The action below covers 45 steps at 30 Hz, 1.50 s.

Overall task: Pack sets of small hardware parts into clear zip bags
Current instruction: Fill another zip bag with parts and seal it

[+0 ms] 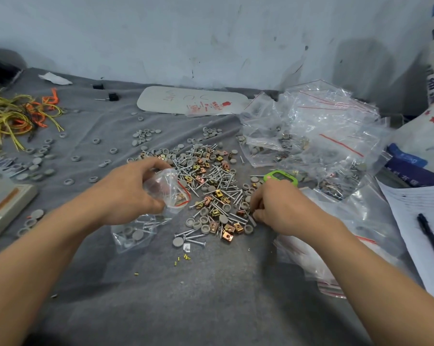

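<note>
Far centre on the grey cloth, a flat white pack (186, 102) carries red print in which only a "5" can be read, and its pencilled scrawl is illegible. At far right, a white sack (433, 126) shows red stars. The white characters on the blue packets (410, 171) and the handwriting on a lined sheet (420, 208) are too blurred to read.

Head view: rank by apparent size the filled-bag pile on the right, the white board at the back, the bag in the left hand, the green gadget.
1. filled-bag pile
2. white board, though it lies farther back
3. bag in the left hand
4. green gadget, partly hidden by the right hand
</note>
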Tool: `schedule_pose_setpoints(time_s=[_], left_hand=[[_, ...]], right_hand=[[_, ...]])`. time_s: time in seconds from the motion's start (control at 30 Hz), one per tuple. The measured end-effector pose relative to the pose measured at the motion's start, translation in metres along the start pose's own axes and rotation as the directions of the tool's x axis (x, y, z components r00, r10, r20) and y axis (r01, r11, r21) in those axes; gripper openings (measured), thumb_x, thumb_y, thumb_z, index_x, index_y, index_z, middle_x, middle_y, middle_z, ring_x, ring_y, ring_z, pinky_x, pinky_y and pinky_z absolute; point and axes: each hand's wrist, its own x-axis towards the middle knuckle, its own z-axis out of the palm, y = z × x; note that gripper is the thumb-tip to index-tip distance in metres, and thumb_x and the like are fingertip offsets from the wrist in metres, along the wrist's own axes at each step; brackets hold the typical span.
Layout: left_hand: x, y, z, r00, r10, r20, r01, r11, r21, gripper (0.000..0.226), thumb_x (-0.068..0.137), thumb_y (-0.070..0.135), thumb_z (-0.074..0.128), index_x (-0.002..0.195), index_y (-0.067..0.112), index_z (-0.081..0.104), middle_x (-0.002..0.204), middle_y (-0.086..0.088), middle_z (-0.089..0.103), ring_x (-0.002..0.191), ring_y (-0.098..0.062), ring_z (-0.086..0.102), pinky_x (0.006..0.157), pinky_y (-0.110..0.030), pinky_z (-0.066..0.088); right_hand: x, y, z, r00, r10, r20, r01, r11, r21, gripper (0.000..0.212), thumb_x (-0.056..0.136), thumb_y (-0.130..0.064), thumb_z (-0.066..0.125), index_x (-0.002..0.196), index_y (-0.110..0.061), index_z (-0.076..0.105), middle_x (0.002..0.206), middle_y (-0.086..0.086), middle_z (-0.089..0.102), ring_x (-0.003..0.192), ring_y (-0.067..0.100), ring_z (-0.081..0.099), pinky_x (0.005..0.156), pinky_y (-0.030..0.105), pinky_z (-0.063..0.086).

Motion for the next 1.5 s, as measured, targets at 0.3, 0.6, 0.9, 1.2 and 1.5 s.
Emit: schedule_pose_setpoints(time_s=[0.3, 0.6, 0.9, 1.2, 1.5], left_hand=[[0.003, -0.003, 0.003, 0.999, 0.032, 0.002, -0.032, 0.999, -0.01, 0.074, 0.072, 0.014, 0.083, 0.131, 0.044, 0.052, 0.125, 0.01, 0.066, 0.051, 0.004, 0.059, 0.06, -0.031, 0.051], [0.001, -0.005, 0.002, 0.999, 0.036, 0.012, -0.035, 0.999, -0.039, 0.078, 0.07, 0.013, 0.087, 0.128, 0.05, 0.05, 0.117, 0.015, 0.066, 0.089, -0.01, 0.072, 0.074, -0.031, 0.061], [-0.003, 0.0, -0.004, 0.999, 0.032, 0.014, -0.031, 0.999, -0.025, 0.076, 0.071, 0.014, 0.085, 0.13, 0.047, 0.051, 0.121, 0.013, 0.064, 0.11, -0.015, 0.069, 0.087, -0.041, 0.06], [-0.006, 0.002, -0.006, 0.999, 0.032, 0.022, -0.032, 0.999, -0.016, 0.076, 0.073, 0.013, 0.084, 0.134, 0.045, 0.051, 0.123, 0.011, 0.064, 0.108, -0.015, 0.069, 0.088, -0.04, 0.06], [-0.006, 0.001, -0.007, 0.999, 0.036, 0.012, -0.036, 0.999, -0.023, 0.074, 0.072, 0.013, 0.083, 0.127, 0.049, 0.051, 0.114, 0.013, 0.066, 0.101, -0.014, 0.069, 0.086, -0.04, 0.059]], right_hand=[[-0.007, -0.016, -0.012, 0.994, -0.113, 0.006, 0.082, 0.752, 0.654, 0.022, 0.092, 0.002, 0.067, 0.093, -0.017, 0.079, 0.071, 0.001, 0.077, 0.06, 0.009, 0.068, 0.057, 0.019, 0.051], [0.004, -0.063, -0.015, 0.987, -0.148, 0.06, -0.01, 0.316, 0.949, 0.011, 0.1, 0.0, 0.06, 0.108, 0.0, 0.067, 0.076, 0.008, 0.077, 0.059, 0.014, 0.069, 0.051, 0.017, 0.049], [0.014, -0.071, -0.007, 0.981, -0.173, 0.087, -0.032, 0.302, 0.953, 0.018, 0.103, -0.005, 0.055, 0.099, -0.001, 0.072, 0.077, 0.007, 0.077, 0.06, 0.012, 0.07, 0.052, 0.017, 0.051], [0.019, -0.072, 0.001, 0.979, -0.182, 0.091, -0.022, 0.35, 0.936, 0.025, 0.105, -0.009, 0.054, 0.095, -0.001, 0.075, 0.075, 0.008, 0.074, 0.054, 0.014, 0.062, 0.049, 0.018, 0.045], [0.024, -0.077, 0.003, 0.985, -0.16, 0.071, 0.001, 0.411, 0.912, 0.029, 0.104, -0.015, 0.057, 0.081, -0.007, 0.074, 0.064, 0.005, 0.07, 0.046, 0.012, 0.056, 0.043, 0.018, 0.038]])
